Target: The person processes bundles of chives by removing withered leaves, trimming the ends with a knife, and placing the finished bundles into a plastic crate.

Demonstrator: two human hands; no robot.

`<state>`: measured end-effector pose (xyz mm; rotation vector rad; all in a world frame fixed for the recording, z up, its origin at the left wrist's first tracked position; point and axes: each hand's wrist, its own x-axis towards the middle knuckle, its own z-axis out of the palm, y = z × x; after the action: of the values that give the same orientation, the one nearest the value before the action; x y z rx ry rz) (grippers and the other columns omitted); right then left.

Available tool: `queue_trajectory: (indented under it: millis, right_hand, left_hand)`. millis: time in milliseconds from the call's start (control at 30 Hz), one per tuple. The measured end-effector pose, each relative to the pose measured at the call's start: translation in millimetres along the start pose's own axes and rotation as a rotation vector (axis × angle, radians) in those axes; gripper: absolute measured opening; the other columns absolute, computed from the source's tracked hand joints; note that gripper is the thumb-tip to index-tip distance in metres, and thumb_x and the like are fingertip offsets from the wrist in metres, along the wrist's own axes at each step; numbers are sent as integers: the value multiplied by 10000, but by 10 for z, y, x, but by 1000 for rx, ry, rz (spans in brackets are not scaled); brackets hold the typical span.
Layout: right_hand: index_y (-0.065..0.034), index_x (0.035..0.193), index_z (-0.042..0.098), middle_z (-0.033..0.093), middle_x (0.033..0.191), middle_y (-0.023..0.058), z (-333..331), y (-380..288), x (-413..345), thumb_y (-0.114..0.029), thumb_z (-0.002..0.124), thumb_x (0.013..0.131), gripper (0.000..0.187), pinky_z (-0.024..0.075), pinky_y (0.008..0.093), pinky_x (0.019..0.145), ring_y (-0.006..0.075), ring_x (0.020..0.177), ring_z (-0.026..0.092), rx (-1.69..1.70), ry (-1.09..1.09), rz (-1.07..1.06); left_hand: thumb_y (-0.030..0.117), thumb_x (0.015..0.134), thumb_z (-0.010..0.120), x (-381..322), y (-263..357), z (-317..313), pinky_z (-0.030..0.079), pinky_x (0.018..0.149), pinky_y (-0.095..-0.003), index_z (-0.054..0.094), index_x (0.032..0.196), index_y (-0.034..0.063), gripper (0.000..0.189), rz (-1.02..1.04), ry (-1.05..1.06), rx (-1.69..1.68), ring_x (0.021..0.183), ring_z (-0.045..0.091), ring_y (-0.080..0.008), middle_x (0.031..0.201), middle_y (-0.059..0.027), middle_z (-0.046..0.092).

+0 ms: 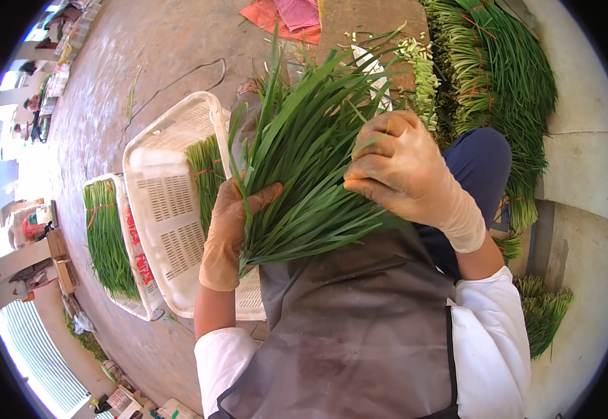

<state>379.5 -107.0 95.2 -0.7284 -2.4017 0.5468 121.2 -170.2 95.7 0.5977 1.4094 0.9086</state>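
A loose bunch of long flat green leaves, like garlic chives (304,157), spreads across my lap in front of the dark apron (356,324). My left hand (238,214), in a thin soiled glove, grips the bunch at its left side, with the thumb over the leaves. My right hand (401,167), gloved too, is at the right edge of the bunch with its fingers curled; whether a leaf is pinched between them cannot be told. Tied bundles of the same greens (492,78) lie stacked at the right, their pale stems towards the left.
A white plastic basket (167,188) with a banded bundle (207,173) inside stands left of me. Beyond it is a second basket (136,251) of greens. Cut stems (419,73) and red-pink sheeting (293,15) lie ahead. Another bundle (542,314) rests at the lower right.
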Motion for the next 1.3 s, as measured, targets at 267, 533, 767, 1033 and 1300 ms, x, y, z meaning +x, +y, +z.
queue_trajectory:
  millis: [267,533,767,1033,1300]
  right_hand:
    - [-8,844,665,633,858,56,30,229,23,-109,695,860,107,472,279,749,182,804,599,452,562,412]
    - [-51,1344,518,647,1045,152,191,1178,-619,-340,626,899,542,442,349,912,263,998,611,-50,287,796]
    - [-51,1278,581,671,1024,132,307,1079,-657,-321,588,922,446,475,330,838,225,911,628,315,80,956]
    - [-4,1255,588,650,1127,130,376,785,-459,-241,584,952,385,478,297,862,186,963,621,340,6,757]
    - [-19,1402,417,535,1315,126,1297,319,-215,-261,605,939,556,430,345,1011,212,1188,534,1160,-277,561]
  left_hand:
    - [26,846,701,95,-119,-27,514,833,-266,617,1206,12,370,-9,3,42,931,643,-129,1076,-65,694]
    - [396,631,854,-143,-487,-1416,173,1188,-379,236,1529,84,1134,365,-300,658,1458,233,-238,1542,-126,333]
    - [243,464,933,-515,-1178,-1018,237,1153,-501,193,1516,43,1301,413,206,1299,1400,340,-314,1513,-194,338]
    - [103,658,815,-325,-558,-1448,510,910,-363,453,1374,16,807,-154,-198,261,1028,641,-237,1188,-131,642]
    - [87,658,806,-227,-336,-1472,462,971,-315,507,1319,-5,732,-304,-502,52,1070,607,-190,1187,-93,636]
